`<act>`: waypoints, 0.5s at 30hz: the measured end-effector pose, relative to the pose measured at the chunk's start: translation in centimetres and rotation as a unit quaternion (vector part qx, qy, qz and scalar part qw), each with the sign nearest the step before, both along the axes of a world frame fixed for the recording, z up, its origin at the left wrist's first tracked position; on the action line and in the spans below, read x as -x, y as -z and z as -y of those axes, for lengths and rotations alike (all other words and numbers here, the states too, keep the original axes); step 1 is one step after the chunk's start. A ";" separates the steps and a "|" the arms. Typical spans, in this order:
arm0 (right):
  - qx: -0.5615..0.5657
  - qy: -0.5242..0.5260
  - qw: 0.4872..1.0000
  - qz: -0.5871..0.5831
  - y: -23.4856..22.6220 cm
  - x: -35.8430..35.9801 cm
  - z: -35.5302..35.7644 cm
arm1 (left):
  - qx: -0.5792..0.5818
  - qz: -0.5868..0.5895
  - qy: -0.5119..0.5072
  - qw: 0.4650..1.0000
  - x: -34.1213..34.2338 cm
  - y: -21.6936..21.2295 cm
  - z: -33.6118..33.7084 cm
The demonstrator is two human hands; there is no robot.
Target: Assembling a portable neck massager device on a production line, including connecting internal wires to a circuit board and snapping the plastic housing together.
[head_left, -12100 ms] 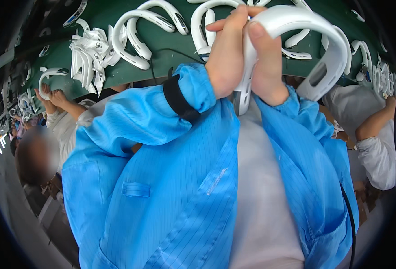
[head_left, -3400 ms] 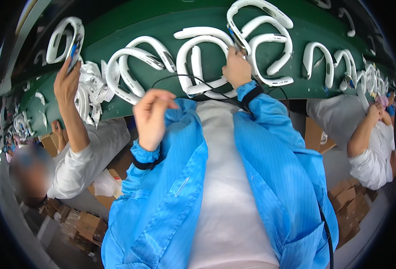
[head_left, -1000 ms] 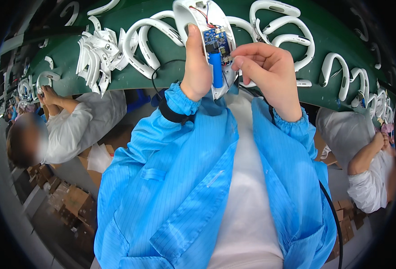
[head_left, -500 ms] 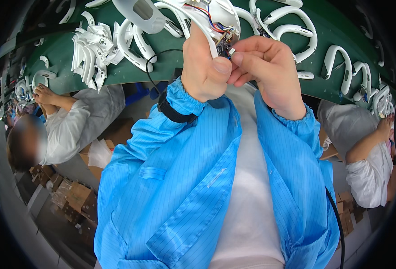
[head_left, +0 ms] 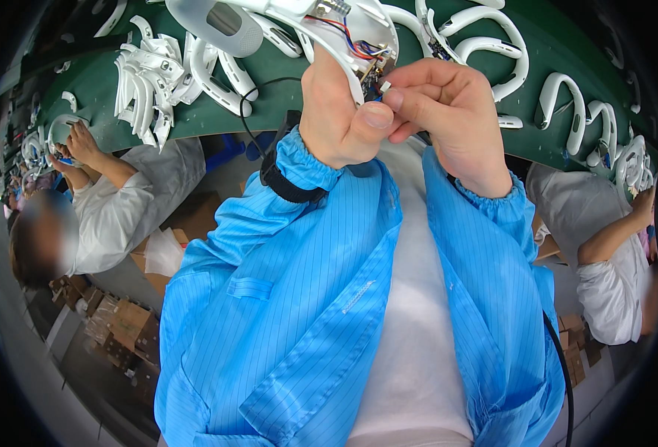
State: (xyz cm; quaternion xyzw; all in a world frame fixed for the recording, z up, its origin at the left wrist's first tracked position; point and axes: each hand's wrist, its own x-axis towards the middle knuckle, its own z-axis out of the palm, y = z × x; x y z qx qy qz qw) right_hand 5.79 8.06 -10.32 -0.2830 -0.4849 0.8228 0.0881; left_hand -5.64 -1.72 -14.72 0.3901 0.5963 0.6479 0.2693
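My left hand (head_left: 336, 112) is wrapped round a white curved plastic housing (head_left: 380, 28) at the top middle. Inside its open shell lie red, blue and black wires (head_left: 353, 43) and a small circuit board (head_left: 373, 76). Close to the board, my right hand (head_left: 454, 112) pinches a small white wire connector (head_left: 386, 86) between thumb and forefinger. Whether the connector touches the board cannot be made out. Both thumbs nearly meet below the shell. A rounded light-grey part (head_left: 233, 31) extends to the left of the housing.
White curved plastic strips (head_left: 150, 86) are piled on the green table (head_left: 277, 112) at left. More curved white frames (head_left: 560, 104) lie at right. A black cord (head_left: 248, 123) trails by my left wrist. Co-workers in white (head_left: 139, 190) sit either side; cardboard boxes (head_left: 131, 324) stand on the floor.
The housing has tilted slightly, its grey part shifting left. My right hand keeps its pinch on the connector near the board. The left co-worker's hands have lifted.
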 end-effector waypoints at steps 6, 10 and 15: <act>0.005 0.003 1.000 0.010 0.1 0.0 0.2 | 0.015 0.016 -0.014 1.000 0.0 -0.2 0.2; -0.001 -0.004 1.000 -0.002 0.1 -0.1 0.3 | 0.013 0.025 -0.015 0.999 -0.4 -0.1 0.3; 0.020 0.010 1.000 0.011 0.1 -0.1 0.3 | 0.022 0.029 -0.002 0.999 -0.1 -0.2 0.5</act>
